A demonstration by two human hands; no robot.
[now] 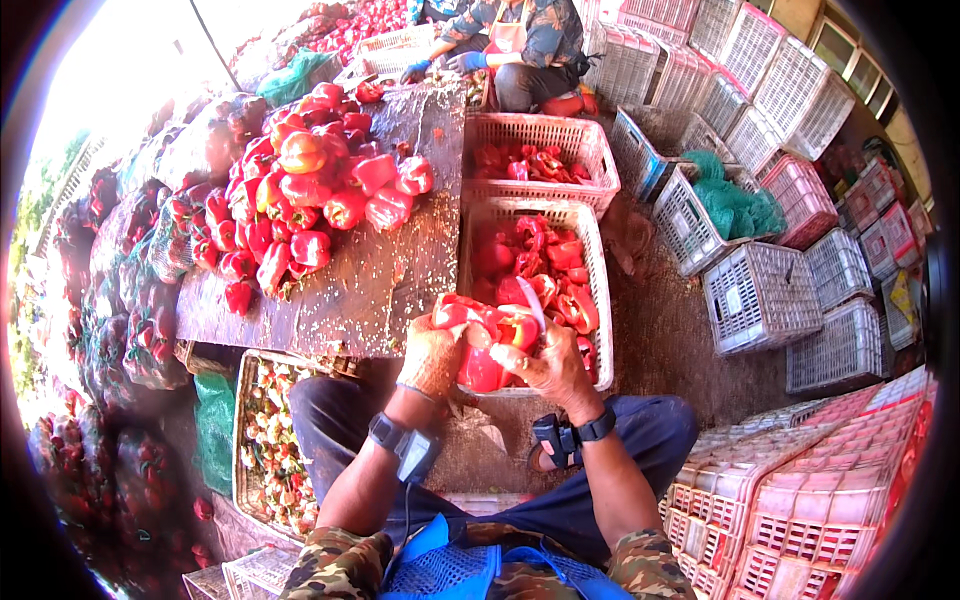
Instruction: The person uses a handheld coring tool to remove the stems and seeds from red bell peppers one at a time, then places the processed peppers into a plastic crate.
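Note:
My left hand (432,357) is closed on a red bell pepper (478,316), held over the near edge of a pale plastic crate (604,290). A small knife is in my right hand (556,368); its light blade (533,303) points up and away beside the pepper. The right thumb reaches toward the pepper, though whether it touches cannot be made out. Below my hands, the crate holds red pepper pieces (540,250), many of them opened. To the left, whole red peppers (310,187) are heaped on a wooden board (400,270) strewn with pale seeds.
Beyond stands a pink crate (610,165) of peppers; a co-worker with blue gloves (467,62) sits behind it. A crate of cores and stems (290,440) is beside my left knee. Filled net bags (130,270) line the left. Stacked crates (765,298) stand right, one with green netting (735,200).

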